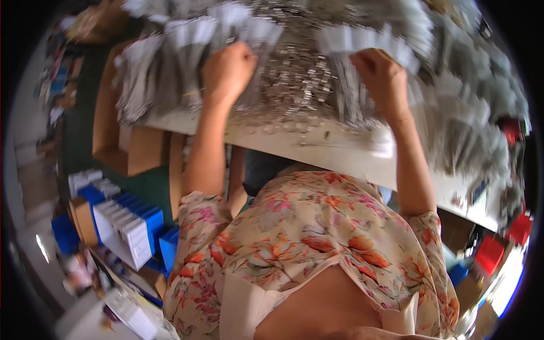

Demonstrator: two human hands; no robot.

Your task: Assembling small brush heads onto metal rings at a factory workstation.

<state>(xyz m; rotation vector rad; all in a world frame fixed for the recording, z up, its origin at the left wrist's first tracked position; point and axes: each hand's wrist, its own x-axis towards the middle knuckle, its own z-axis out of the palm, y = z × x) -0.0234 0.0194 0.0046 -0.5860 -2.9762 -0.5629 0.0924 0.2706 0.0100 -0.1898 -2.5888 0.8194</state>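
A person in a floral blouse leans over a pale worktable, both arms stretched forward into a dense spread of silvery, white-topped bundles. The left hand is curled into a loose fist, knuckles up, resting on the bundles near the table's middle; whether the fingers grip anything cannot be told, since they are tucked under and the frame is blurred. The right hand is bent at the wrist with fingers folded down into a bundle of thin metal strips capped in white, which lies under the palm at the table's centre right; the fingers appear pressed against it, though a firm clasp cannot be confirmed. Between the 2 hands lies a heap of small shiny metal pieces, with a few loose ones scattered toward the near edge. More bundles crowd the right side of the table. To the left, open cardboard boxes stand against the table, and lower down blue trays filled with white packets sit on the floor. Red containers show at the far right
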